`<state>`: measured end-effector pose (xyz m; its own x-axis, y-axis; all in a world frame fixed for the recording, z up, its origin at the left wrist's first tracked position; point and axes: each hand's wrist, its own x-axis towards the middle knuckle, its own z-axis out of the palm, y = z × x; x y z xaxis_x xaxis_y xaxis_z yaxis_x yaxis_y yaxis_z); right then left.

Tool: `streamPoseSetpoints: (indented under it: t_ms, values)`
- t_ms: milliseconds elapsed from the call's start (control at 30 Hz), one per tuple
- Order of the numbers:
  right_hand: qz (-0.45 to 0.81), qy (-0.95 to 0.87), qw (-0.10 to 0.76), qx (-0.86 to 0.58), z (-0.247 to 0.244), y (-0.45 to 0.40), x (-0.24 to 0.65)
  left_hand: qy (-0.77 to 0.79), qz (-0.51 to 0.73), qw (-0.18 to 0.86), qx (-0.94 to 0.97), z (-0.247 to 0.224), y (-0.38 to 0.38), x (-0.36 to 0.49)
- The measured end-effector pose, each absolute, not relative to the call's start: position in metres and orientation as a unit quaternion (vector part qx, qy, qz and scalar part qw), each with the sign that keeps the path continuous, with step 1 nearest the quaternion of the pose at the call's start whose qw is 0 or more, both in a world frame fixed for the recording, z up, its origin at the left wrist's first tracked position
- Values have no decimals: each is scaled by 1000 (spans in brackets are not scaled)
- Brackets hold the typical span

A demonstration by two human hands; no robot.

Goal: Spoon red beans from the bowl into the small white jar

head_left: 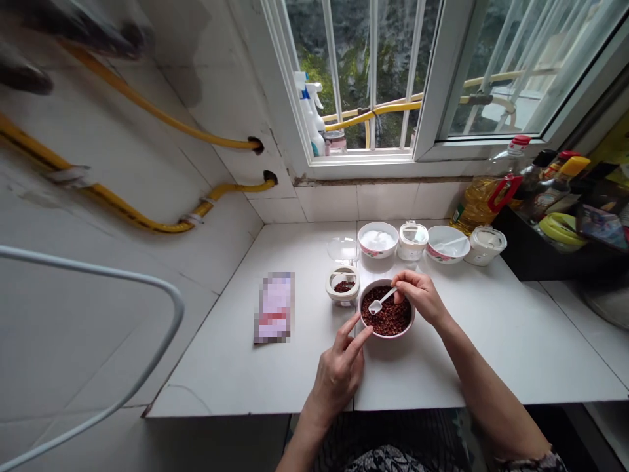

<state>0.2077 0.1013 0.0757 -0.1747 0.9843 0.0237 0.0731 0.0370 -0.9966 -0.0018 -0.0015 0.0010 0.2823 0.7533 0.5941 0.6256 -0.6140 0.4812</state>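
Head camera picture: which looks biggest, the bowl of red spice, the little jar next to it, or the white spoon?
1. Bowl of red spice, steadied by the left hand.
2. Little jar, clearly smaller, though slightly farther away.
3. White spoon, held in the right hand.

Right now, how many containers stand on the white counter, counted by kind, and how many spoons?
Open bowls: 3 (spice bowl, bowl of white powder, bowl with a spoon)
Small seasoning jars: 3 ()
White spoons: 2 ()
Total: 8
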Motion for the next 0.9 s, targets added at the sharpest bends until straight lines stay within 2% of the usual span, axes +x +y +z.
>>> streamPoseSetpoints:
  t_ms: [267, 500, 633, 800, 900]
  values:
    - [520, -552, 460, -462, 77, 106, 214, 425, 431, 75, 793, 0, 0, 1]
    - [475, -539, 529, -452, 85, 102, 199, 423, 426, 74, 796, 0, 0, 1]
    - [395, -599, 547, -431, 84, 95, 181, 420, 428, 68, 797, -1, 1, 1]
    - [196, -770, 486, -365, 78, 91, 168, 419, 430, 62, 797, 0, 1, 1]
    - [134, -807, 469, -332, 79, 91, 170, 421, 427, 61, 798, 0, 1, 1]
